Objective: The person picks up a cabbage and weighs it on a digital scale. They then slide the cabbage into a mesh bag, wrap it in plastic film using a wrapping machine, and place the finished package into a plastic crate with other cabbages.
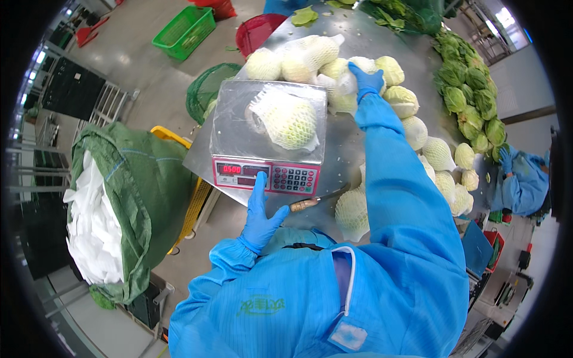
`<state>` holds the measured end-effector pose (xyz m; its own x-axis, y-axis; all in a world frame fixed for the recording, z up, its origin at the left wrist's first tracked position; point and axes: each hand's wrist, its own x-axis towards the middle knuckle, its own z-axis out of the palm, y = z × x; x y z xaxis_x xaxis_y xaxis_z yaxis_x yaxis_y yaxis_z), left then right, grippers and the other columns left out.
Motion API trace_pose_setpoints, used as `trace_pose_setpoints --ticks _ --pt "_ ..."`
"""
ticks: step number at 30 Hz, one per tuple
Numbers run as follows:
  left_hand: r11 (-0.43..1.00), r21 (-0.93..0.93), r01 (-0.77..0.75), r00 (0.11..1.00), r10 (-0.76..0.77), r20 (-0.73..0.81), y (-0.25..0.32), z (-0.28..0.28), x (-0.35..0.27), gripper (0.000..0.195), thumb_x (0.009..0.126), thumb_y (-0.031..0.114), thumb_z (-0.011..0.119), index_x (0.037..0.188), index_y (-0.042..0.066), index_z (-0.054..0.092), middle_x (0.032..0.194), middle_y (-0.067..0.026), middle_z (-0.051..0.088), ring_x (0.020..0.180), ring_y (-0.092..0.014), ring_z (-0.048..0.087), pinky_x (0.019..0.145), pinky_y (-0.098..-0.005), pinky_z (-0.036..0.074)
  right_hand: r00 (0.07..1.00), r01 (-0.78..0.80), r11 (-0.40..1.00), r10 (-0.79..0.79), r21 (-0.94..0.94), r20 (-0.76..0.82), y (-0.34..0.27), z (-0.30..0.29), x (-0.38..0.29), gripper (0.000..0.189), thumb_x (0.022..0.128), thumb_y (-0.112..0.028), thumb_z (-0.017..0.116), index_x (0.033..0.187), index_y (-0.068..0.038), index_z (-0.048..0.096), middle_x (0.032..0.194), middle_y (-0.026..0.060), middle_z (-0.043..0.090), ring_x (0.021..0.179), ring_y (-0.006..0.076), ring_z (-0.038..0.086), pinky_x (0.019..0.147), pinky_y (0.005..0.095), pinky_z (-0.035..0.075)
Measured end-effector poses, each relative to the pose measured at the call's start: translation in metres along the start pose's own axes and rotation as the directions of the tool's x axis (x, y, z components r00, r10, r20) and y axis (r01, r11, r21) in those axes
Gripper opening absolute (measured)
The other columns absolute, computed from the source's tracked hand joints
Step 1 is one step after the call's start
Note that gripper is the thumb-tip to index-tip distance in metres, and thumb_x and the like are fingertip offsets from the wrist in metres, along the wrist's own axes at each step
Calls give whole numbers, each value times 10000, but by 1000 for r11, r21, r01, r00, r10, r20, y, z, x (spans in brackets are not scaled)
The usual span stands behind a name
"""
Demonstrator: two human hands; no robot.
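My left hand (262, 212), in a blue glove, is empty, its fingers apart, at the front of a digital weighing scale (215, 134). Its extended index finger overlaps the scale's lit display panel (241, 172); contact is unclear. On the metal pan lies a pale cabbage in a white foam net (291, 121). My right hand (369, 80), also gloved, reaches out onto a group of cabbages behind the scale, against a netted cabbage (344, 87); its grip is hidden. A knife with a wooden handle (304, 204) lies in front of the scale.
More netted cabbages (438, 152) line the metal table (380, 36); untrimmed green cabbages (470, 89) are heaped at far right. A co-worker's gloved hand (506, 159) is near them. Left stands a green sack of white foam nets (134, 179). A green crate (186, 33) is on the floor.
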<state>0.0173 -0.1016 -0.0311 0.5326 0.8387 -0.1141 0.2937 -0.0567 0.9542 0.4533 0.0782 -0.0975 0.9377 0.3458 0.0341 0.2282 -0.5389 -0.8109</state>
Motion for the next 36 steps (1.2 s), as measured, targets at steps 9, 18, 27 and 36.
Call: trace_pose_setpoints --ticks 9,18,27,36 --pt "996 47 -75 992 79 -101 -4 -4 28 984 752 267 717 1450 42 61 1472 -177 178 1318 -335 240 1047 -412 283 800 -373 463 -277 804 531 -13 -91 -69 477 792 -147 659 1216 -5 493 1135 105 568 1021 214 565 879 320 467" --pt "942 -276 -190 960 118 -256 -17 4 149 960 704 209 775 1398 -44 161 1294 -210 413 1152 -270 456 962 -349 389 576 -705 283 -306 650 758 -33 -85 -169 534 825 -181 631 1287 -13 420 1174 88 548 1063 212 545 911 322 442" --pt "948 -313 -59 990 16 -138 -19 -95 144 681 721 124 759 1274 -27 391 1169 -143 536 999 -192 566 854 -298 472 793 -79 703 -386 707 472 -48 -62 -231 787 708 -192 764 1352 -18 347 1315 160 388 1190 257 423 991 345 366" --pt "912 -407 -59 997 35 -65 -23 -101 147 810 840 288 650 1432 16 169 1341 -130 377 1202 -195 399 994 -297 346 656 361 726 -644 586 394 -33 -66 -242 1013 696 -276 782 1439 -44 135 1455 164 223 1338 291 225 1095 373 212"
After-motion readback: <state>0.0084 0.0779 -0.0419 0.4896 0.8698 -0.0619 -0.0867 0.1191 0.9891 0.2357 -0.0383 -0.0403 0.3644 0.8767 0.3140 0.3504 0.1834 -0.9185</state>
